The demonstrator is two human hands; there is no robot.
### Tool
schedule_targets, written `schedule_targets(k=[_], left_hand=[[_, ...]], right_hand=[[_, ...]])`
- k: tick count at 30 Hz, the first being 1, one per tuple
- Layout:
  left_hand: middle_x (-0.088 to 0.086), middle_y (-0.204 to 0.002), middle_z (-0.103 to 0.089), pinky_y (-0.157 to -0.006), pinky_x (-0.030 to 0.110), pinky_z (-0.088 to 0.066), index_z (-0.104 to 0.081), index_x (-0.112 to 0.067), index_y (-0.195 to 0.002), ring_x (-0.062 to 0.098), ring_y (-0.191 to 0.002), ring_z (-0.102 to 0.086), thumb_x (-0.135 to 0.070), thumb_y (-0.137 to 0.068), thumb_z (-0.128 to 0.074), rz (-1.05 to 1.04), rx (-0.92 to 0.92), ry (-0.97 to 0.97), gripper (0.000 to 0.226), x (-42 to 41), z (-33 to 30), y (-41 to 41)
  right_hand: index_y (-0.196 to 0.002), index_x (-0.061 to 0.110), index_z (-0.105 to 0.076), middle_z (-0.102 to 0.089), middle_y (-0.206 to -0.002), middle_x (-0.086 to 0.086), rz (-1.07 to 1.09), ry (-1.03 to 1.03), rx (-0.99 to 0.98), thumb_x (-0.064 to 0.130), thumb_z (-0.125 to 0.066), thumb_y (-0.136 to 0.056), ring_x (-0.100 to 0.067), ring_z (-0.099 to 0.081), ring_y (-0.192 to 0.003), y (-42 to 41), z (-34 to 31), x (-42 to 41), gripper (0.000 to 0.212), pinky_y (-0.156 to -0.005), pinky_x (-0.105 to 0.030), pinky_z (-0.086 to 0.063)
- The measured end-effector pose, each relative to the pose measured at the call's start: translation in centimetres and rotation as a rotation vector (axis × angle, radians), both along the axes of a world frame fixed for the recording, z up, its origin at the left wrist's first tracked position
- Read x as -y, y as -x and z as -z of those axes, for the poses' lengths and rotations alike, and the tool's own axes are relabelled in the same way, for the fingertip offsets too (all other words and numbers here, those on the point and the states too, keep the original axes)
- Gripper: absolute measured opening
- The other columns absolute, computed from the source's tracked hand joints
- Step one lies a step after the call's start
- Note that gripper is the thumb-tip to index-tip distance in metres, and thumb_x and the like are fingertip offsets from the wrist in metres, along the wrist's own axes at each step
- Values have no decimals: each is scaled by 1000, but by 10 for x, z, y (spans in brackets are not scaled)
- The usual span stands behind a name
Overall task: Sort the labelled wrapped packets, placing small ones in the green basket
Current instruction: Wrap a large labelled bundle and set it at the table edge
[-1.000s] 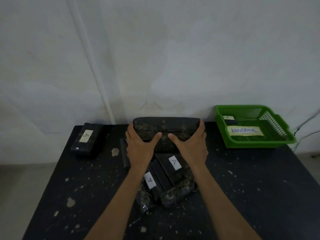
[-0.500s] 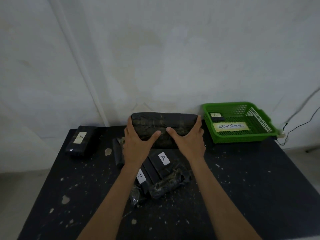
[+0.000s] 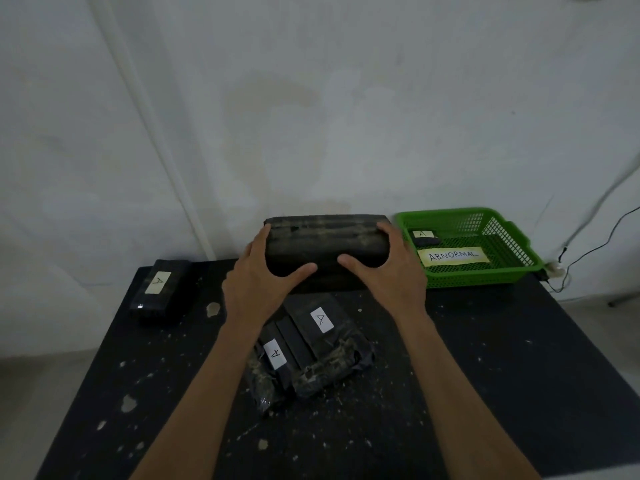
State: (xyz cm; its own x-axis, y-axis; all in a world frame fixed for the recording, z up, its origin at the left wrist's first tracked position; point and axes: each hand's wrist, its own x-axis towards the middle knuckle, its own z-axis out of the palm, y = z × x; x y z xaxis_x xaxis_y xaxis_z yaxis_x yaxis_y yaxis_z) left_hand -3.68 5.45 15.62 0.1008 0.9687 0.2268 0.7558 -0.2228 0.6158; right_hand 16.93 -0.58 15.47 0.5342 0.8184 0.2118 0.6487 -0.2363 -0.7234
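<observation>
Two bare hands hold one big dark packet (image 3: 325,245) up over the far side of the black bench (image 3: 485,375). The bench is the biggest thing here, and it has pale flecks all over it. The big packet is long and wrapped in dark plastic. The left hand (image 3: 263,282) grips its left end, with the thumb in front and the fingers curled round the end. The right hand (image 3: 391,275) grips its right end the same way. So each grip is closed around the big packet.

At three o'clock from the big packet sits the green basket (image 3: 512,261), at the far right of the bench. Inside it lie a small packet (image 3: 425,239) with an "A" label and a paper strip (image 3: 453,255) that says "ABNORMAL".

At six o'clock from the big packet, between the two arms, lies a pile of packets (image 3: 311,351), and two of them show "A" labels. At nine o'clock, well apart, lies another packet (image 3: 162,287) with an "A" label.
</observation>
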Motion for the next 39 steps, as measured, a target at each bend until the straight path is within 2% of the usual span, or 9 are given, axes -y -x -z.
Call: schedule_targets(k=[4,10,14,19,24,27,30,35,39], left_hand=[[-1,-130,-64,-93,39,-48,-42,-36,-141,25,-118,-61,-83,-65,-66,-97,53,-77,93,5,2,-3],[3,-123,-67,-92,42,-49,-47,-36,-136,28,-113,-63,-88,-65,-61,-131,29,-59,89,3,3,-2],[1,-128,-64,-95,43,-48,-44,-36,-138,27,-117,-61,-86,-66,-62,-119,46,-59,90,1,4,1],[-1,-143,-55,-102,43,-45,-34,-35,-147,27,-128,-54,-82,-66,-67,-81,93,-32,100,0,2,3],[1,-142,-56,-102,43,-44,-37,-29,-146,27,-127,-55,-80,-68,-68,-99,88,-28,98,-1,5,3],[2,-140,-57,-106,46,-44,-33,-31,-149,29,-128,-53,-85,-68,-62,-45,147,10,101,0,10,7],[8,-147,-43,-112,55,-38,-17,-44,-154,32,-135,-40,-86,-63,-65,48,224,122,111,-2,13,12],[-5,-161,-31,-116,47,-38,-2,-41,-158,16,-144,-38,-70,-59,-82,247,303,129,131,-3,4,25],[0,-159,-33,-116,47,-36,-6,-38,-159,21,-143,-37,-68,-67,-77,143,214,28,120,-6,-3,21]], right_hand=[[-132,35,-41,-60,-131,-2,77,-108,-5,85,-67,-62,-30,-57,-117,6,-5,-1,90,-95,-50,-50],[-129,35,-39,-55,-131,0,75,-102,-36,76,-74,-69,-26,-55,-117,13,-5,-4,81,-87,-47,-53],[-132,31,-39,-51,-133,-1,49,-115,-60,71,-75,-72,-24,-52,-121,16,-2,-6,81,-86,-42,-47],[-141,39,-28,-46,-142,-7,-45,-51,-83,76,-76,-66,-29,-47,-129,18,3,-5,97,-93,-49,-49],[-144,41,-23,-45,-145,-9,-25,10,-66,79,-75,-63,-32,-46,-132,21,5,-6,104,-93,-52,-48],[-153,42,-10,-42,-151,-12,-38,66,-80,82,-69,-69,-34,-43,-137,19,4,-7,111,-102,-54,-43],[-157,42,4,-38,-159,-10,-55,78,-201,81,-59,-79,-36,-40,-143,9,3,-8,108,-111,-54,-38],[-159,43,6,-34,-163,-7,-137,52,-303,70,-73,-76,-31,-39,-146,-4,-4,-1,117,-116,-45,-35],[-159,45,5,-31,-164,-2,-237,0,-258,67,-81,-70,-25,-37,-147,-3,-6,2,126,-116,-40,-35]])
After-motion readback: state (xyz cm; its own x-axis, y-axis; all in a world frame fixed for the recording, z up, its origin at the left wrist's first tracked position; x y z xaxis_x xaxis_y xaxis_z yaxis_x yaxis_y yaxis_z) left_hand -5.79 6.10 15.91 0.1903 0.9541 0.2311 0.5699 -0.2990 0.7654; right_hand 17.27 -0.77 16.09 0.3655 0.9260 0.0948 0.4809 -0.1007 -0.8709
